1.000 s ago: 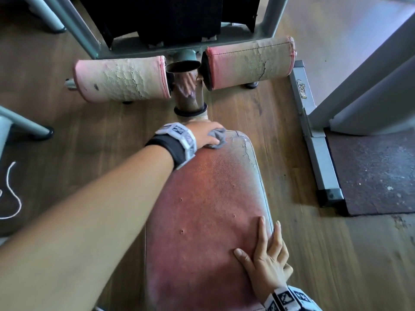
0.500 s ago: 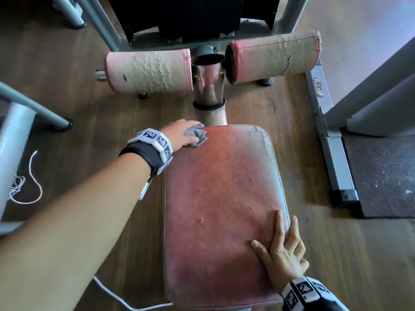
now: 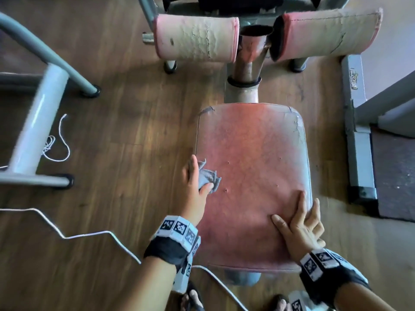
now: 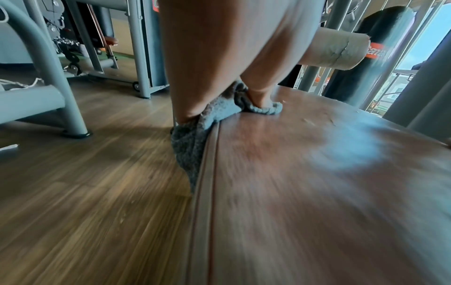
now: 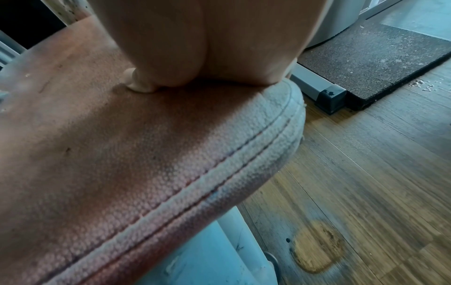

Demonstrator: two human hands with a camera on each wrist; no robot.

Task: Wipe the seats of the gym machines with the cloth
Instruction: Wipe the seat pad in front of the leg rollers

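The small grey terry cloth lies bunched at the left edge of the worn, faded-red padded vinyl seat, about halfway along that edge, with part of it on the top face and, in the left wrist view, a flap hanging down over the piped side seam. The left hand grips it, thumb and fingers curled round the wad and pressing it down onto the vinyl. The right hand lies flat near the seat's near right corner, fingers straight and spread, holding nothing, apparently bracing. The cloth looks light, soft and limp, so it should take whatever shape the hand gives it; a loose wad covers little, and it would probably wipe more if spread under a flat palm, held by the middle so that no corner drags free. The seat is the opposite sort of thing: fixed on its post, firm with some give, its grained covering likely to offer friction, not slip. It needs no lifting, only steady pressure. The covering is cracked and flaking near the far right corner and pocked with several small holes, so hard scrubbing there could catch the terry loops or lift more flakes. The 2 cracked pink roller pads beyond the far edge look more brittle.
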